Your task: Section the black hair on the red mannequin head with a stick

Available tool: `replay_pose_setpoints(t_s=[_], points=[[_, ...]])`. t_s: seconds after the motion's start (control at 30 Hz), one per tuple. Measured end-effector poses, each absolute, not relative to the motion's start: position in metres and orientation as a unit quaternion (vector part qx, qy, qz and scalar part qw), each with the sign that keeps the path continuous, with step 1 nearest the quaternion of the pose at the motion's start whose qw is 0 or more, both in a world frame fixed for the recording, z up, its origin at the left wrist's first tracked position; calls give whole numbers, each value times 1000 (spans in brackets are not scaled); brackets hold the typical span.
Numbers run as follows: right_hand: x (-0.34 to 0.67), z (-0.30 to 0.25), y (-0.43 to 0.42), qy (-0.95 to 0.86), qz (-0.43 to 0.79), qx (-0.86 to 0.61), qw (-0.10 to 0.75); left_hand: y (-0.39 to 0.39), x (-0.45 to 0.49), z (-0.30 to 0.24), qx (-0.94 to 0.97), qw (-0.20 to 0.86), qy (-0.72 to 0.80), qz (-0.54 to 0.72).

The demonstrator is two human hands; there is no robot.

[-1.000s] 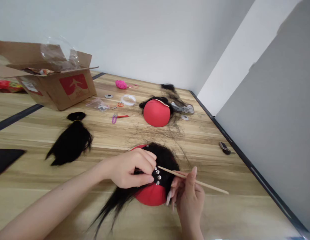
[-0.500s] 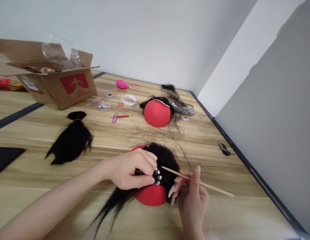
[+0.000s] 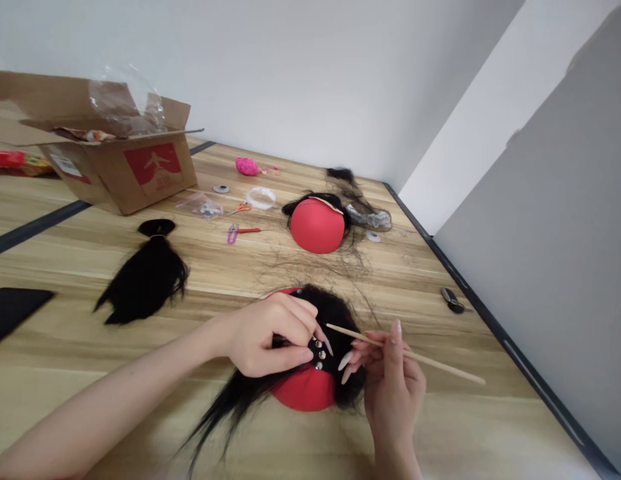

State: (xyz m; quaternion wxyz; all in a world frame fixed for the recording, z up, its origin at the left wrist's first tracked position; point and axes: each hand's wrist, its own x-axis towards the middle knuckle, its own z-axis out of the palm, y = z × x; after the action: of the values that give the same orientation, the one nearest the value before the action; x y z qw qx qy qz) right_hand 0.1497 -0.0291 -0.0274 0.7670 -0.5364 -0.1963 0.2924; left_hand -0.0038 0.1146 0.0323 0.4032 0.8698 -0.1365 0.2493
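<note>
Low in the middle sits a red dome-shaped form (image 3: 305, 392) with black hair (image 3: 340, 307) spread over it. Shiny pin heads (image 3: 321, 355) show in a short row on its front. My left hand (image 3: 277, 333) rests on the form, its fingers closed on the black hair, and a long lock (image 3: 230, 400) trails out below it toward the lower left. A thin pale wooden stick (image 3: 430, 362) is held between the thumb and fingers of my right hand (image 3: 395, 380). The stick's narrow end points at the hair close to my left fingertips; its very tip is too fine to make out.
Behind stands a second red dome (image 3: 317, 227) with black hair. A bundle of black hair (image 3: 145, 280) lies left, near an open cardboard box (image 3: 155, 177). Small scissors (image 3: 241, 209), purple snips (image 3: 233, 234), pink yarn (image 3: 247, 166) and a car key (image 3: 452, 301) lie around.
My right hand and the stick have shifted slightly right and up. A finger of my left hand now reaches out over the pins. The whole view has shifted a little.
</note>
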Motion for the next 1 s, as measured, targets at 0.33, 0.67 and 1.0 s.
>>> replay_pose_setpoints(t_s=[0.33,0.67,1.0], points=[[159,-18,-17,-194,305,-519,775,111,-4,32,879,366,-151,265],[195,-36,-6,-113,275,-551,780,110,-4,34,877,381,-150,253],[202,-19,-26,-180,191,-500,825,113,-3,36,885,381,-137,228]])
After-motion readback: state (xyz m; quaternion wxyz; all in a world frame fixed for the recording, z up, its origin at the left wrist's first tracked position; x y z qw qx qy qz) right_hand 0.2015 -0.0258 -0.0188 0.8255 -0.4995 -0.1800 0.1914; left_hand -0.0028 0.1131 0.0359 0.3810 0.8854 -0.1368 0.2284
